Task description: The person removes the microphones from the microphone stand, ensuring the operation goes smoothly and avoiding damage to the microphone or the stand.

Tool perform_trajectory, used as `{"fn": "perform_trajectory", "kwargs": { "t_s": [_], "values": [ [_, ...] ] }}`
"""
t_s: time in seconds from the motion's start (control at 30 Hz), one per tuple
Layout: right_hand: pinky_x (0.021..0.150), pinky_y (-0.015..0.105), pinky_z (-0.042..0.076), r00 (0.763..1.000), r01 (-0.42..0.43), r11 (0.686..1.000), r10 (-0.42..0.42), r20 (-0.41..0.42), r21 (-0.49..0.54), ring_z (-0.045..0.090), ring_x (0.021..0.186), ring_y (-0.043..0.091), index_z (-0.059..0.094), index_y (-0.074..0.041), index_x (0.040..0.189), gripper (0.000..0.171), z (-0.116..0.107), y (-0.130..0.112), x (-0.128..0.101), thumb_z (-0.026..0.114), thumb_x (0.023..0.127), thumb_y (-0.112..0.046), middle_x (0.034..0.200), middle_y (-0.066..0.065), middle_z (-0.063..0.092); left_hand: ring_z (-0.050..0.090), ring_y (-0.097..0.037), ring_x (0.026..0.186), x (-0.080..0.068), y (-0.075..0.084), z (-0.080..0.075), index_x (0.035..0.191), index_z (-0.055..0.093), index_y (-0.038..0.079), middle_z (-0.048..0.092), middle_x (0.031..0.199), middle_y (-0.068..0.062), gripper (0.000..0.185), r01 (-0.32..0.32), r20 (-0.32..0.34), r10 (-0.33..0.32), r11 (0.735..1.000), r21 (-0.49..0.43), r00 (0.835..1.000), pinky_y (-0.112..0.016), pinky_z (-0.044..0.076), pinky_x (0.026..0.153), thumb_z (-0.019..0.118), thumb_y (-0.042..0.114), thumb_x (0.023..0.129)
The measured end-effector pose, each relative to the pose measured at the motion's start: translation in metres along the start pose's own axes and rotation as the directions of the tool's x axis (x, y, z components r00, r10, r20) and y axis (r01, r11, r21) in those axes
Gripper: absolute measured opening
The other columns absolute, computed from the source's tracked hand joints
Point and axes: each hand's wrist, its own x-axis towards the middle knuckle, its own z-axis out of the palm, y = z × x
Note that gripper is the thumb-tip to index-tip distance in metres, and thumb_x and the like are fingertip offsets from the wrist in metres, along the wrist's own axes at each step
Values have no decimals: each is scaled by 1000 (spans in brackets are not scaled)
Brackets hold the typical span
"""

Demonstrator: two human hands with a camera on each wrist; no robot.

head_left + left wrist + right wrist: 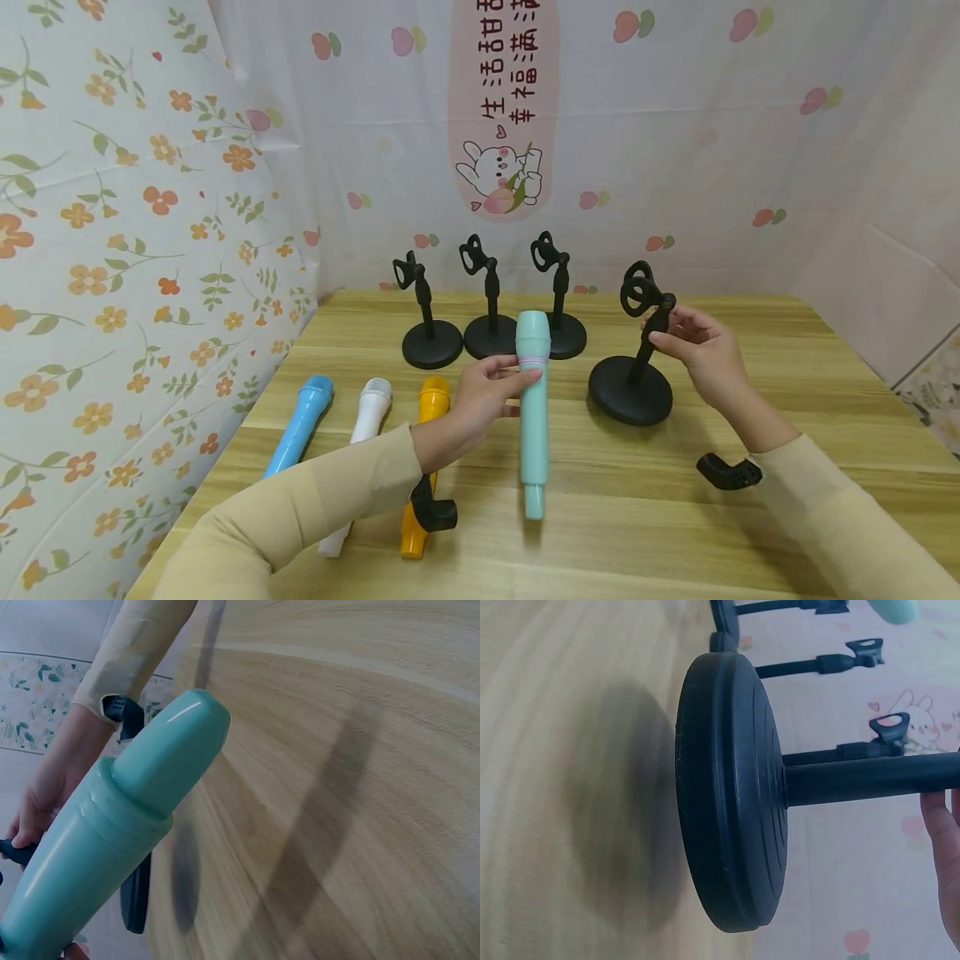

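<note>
My left hand (483,393) grips a mint-green microphone (534,425) around its upper body, holding it upright above the table, head up. In the left wrist view the tail end of the microphone (127,802) fills the near side. With thumb and fingers, my right hand (705,350) pinches the pole of a black microphone stand (630,392), which is tilted slightly. Its round base (731,795) hangs off the tabletop over a shadow in the right wrist view. The clip (639,290) at the top of this stand holds nothing.
Three more black stands (432,343) (491,333) (566,333) line the back of the table (600,533). Blue (300,425), white (371,412) and orange (433,404) microphones lie at the left, partly behind my left arm. A patterned cloth (375,150) hangs behind.
</note>
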Motion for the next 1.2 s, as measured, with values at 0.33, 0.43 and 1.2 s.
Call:
{"fn": "perform_trajectory", "kwargs": {
  "t_s": [0.33, 0.43, 1.2],
  "values": [
    [79, 26, 54, 1000, 28, 994, -28, -3, 105, 66, 93, 13, 68, -4, 114, 29, -3, -3, 22, 67, 87, 7, 94, 3, 67, 67, -22, 81, -3, -13, -7, 123, 61, 3, 67, 104, -11, 47, 21, 6, -21, 999, 36, 1000, -37, 58, 69, 78, 24, 84],
    [79, 27, 54, 1000, 23, 987, -22, -4, 161, 67, 92, 13, 69, -3, 113, 30, -4, -2, 27, 67, 86, 10, 95, 5, 64, 66, -21, 80, -4, -16, -8, 122, 62, 3, 67, 102, -11, 46, 23, 7, -24, 998, 52, 1000, -36, 58, 69, 78, 25, 85],
    [75, 23, 55, 991, -71, 986, 87, -102, 151, 68, 83, 9, 63, -5, 119, 37, -15, 8, 63, 72, 84, 2, 99, 4, 59, 67, -21, 78, -15, -34, -16, 123, 62, 0, 67, 96, -11, 46, 62, 0, -63, 989, 133, 998, -38, 58, 68, 76, 24, 87]
  ]
}}
